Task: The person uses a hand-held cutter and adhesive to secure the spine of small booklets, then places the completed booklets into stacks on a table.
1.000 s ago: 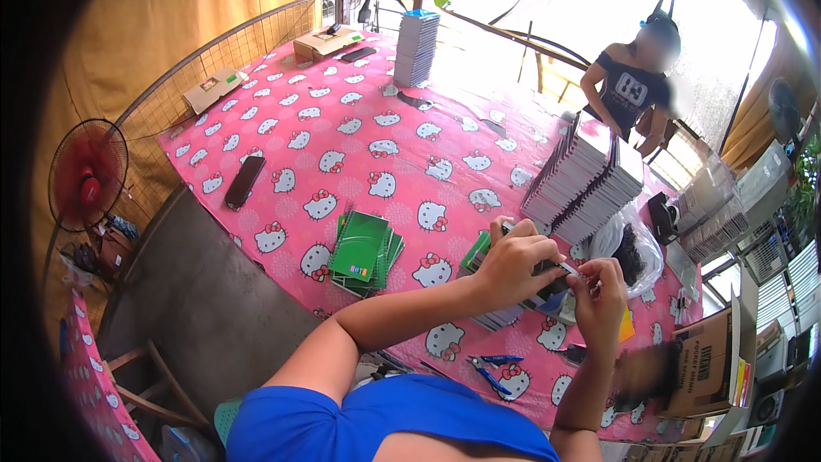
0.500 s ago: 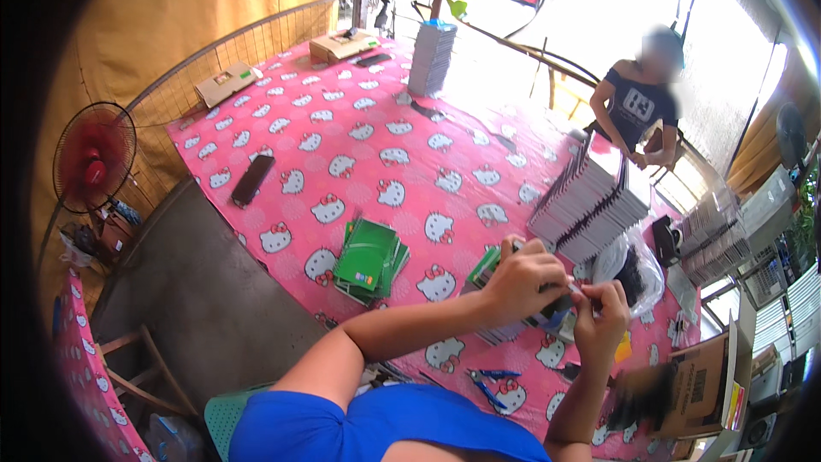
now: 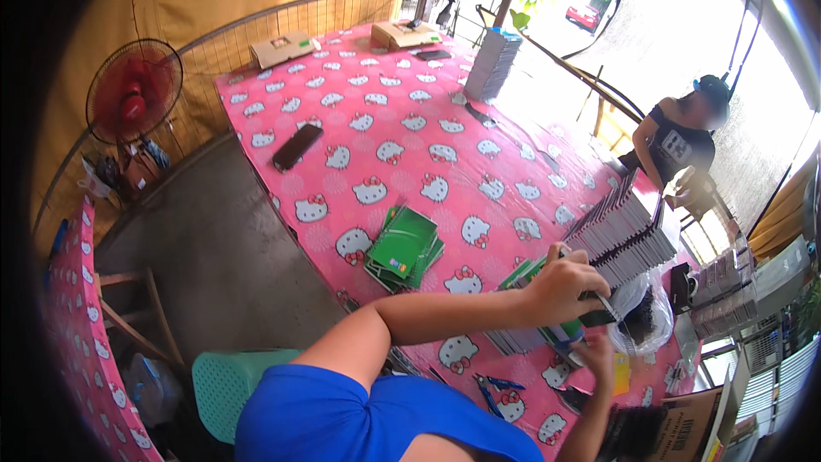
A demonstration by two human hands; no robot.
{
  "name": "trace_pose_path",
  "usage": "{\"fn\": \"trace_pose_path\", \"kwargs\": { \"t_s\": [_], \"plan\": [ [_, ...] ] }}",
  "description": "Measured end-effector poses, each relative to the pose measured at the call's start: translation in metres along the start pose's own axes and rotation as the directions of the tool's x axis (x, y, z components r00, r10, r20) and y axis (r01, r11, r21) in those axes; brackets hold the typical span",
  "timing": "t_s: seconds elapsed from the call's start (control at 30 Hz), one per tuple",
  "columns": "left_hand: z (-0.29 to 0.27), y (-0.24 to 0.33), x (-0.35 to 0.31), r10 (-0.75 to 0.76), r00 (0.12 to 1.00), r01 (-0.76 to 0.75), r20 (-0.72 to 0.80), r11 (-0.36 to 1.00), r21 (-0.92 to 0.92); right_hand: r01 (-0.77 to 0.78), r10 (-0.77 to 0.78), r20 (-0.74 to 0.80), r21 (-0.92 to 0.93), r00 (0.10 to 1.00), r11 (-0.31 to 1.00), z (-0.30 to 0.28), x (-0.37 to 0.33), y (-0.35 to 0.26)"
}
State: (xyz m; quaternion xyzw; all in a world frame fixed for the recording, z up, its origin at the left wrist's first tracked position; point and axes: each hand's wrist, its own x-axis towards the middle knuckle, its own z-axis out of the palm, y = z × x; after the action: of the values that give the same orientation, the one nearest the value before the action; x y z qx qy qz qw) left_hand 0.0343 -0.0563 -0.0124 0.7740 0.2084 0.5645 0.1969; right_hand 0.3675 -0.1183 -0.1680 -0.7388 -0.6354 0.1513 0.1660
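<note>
While the left hand is holding a dark item toward the near right corner of the pink worktop, its grip is pinching narrowly, and fingers are hiding much of the item. The right hand is blurring just below it; whether its grip is holding anything, I cannot tell. A notebook stack is standing beside both hands, partly hidden by the left forearm. Green notebooks are lying near the left edge, blue pliers near the close edge. White books and a plastic bag are filling the right side, where a co-worker is standing beyond the edge.
</note>
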Motion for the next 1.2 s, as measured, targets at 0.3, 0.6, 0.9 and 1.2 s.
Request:
{"fn": "trace_pose_path", "kwargs": {
  "t_s": [0.3, 0.6, 0.9, 1.2],
  "plan": [
    [0.002, -0.004, 0.004, -0.037, 0.993, 0.03, 0.114, 0.997, 0.066, -0.146, 0.144, -0.043, -0.06, 0.989, 0.987, 0.023, -0.012, -0.034],
    [-0.004, 0.001, 0.009, -0.111, 0.981, 0.088, 0.158, 0.985, 0.146, 0.178, -0.162, -0.076, 0.499, 0.984, 0.848, -0.115, 0.003, -0.135],
    [0.0, 0.005, 0.013, -0.204, 0.947, 0.199, 0.247, 0.979, 0.043, 0.483, -0.395, -0.288, 0.381, 0.872, 0.789, -0.133, 0.005, -0.146],
    [-0.013, -0.01, 0.011, -0.168, 0.982, 0.168, 0.081, 0.986, 0.002, 0.444, -0.367, -0.263, 0.661, 0.892, 0.605, -0.125, 0.023, -0.159]
  ]
}}
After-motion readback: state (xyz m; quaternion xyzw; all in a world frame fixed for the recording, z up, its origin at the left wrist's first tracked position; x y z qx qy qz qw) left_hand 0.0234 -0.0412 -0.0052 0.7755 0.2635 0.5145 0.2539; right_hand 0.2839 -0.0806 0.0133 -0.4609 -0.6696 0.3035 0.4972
